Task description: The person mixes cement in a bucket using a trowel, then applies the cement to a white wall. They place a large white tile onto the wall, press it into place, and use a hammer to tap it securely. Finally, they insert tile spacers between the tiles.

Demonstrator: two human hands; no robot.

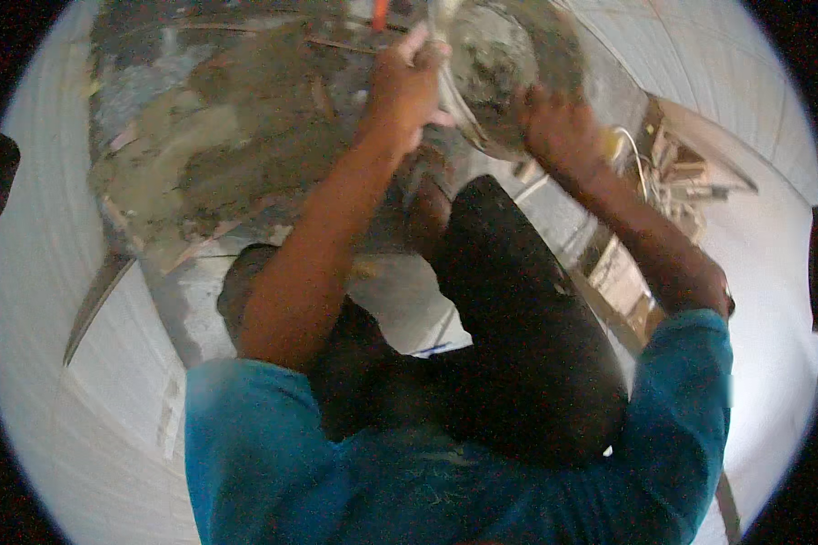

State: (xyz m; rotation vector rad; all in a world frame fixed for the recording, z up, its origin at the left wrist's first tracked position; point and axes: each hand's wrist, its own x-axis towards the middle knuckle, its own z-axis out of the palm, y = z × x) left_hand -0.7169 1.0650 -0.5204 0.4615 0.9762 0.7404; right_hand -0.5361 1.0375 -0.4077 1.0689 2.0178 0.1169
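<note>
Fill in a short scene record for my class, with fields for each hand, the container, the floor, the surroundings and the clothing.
Left hand: at the pale rim of a round container; exact grip unclear
Right hand: blurred, at the container's right side; nothing clearly held
Left hand position: left of the container, the hand angled upward
Contents: wet-looking grey material
Floor: grey-brown smeared patch at left
Surroundings: wood pieces at right
Clothing: teal shirt, dark trousers

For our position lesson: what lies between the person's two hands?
In the head view, the tub's rim and the grey mix inside lie between the left hand and right hand.
</note>
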